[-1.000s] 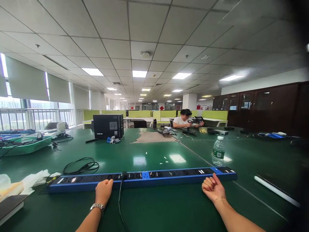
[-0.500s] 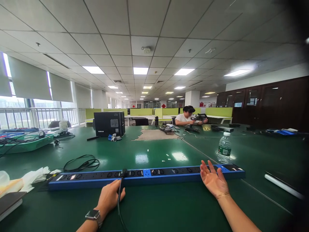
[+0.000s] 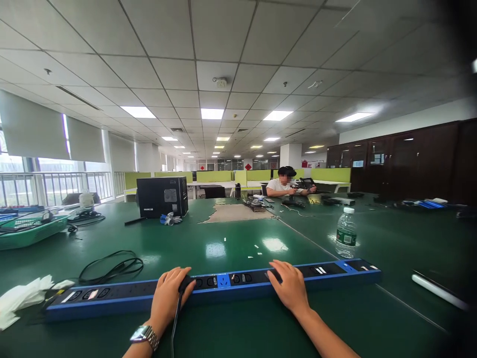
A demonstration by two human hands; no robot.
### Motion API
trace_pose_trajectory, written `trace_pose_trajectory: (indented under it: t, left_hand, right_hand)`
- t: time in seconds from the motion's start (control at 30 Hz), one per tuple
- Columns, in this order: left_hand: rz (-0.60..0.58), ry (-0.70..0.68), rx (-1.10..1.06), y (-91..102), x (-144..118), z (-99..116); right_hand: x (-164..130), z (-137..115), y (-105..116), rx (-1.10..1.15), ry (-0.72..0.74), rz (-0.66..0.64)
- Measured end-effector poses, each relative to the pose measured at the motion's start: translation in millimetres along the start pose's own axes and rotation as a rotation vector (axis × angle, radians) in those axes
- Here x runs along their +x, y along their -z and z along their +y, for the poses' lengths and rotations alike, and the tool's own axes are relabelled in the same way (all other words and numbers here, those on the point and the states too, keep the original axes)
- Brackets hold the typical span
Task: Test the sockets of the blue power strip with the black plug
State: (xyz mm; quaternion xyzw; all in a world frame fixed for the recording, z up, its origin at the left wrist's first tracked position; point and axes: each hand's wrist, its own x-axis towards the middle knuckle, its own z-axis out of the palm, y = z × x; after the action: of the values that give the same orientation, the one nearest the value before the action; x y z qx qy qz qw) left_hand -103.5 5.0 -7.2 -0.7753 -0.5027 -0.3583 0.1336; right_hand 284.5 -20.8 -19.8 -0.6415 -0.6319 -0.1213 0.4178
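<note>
A long blue-and-black power strip (image 3: 257, 278) lies across the green table in front of me. A black plug (image 3: 185, 283) stands in it left of the middle, its cord running down toward me. My left hand (image 3: 167, 296), with a metal-banded watch on the wrist, is closed round this plug, thumb on its near side. Farther right, my right hand (image 3: 290, 286) grips the strip from above, fingers bent over its top and far edge. Part of the sockets beneath both hands is hidden.
Beyond the strip's right end stands a water bottle (image 3: 346, 233). A coiled black cable (image 3: 112, 266) and white tissues (image 3: 26, 298) are on the left. Farther back are a black computer case (image 3: 162, 197), a green basket (image 3: 33, 233) and a seated person (image 3: 285, 184).
My right hand has turned from palm up to palm down and moved left onto the strip. My left hand has risen to the plug. The strip's left end sits nearer me.
</note>
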Motion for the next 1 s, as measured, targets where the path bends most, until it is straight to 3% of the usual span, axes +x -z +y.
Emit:
trace_pose_trajectory:
  t: [0.2, 0.67, 1.0]
  left_hand:
    - [0.012, 0.081, -0.003, -10.0, -2, 2]
    - [0.038, 0.12, -0.03, -5.2, -3, 10]
    - [-0.014, 0.09, 0.008, -3.5, -3, 11]
  right_hand:
    - [2, -5, -3, -0.204, -0.025, -0.168]
    - [-1, -11, -2, -0.261, -0.01, -0.126]
    - [0, -6, -7, -0.218, 0.012, -0.059]
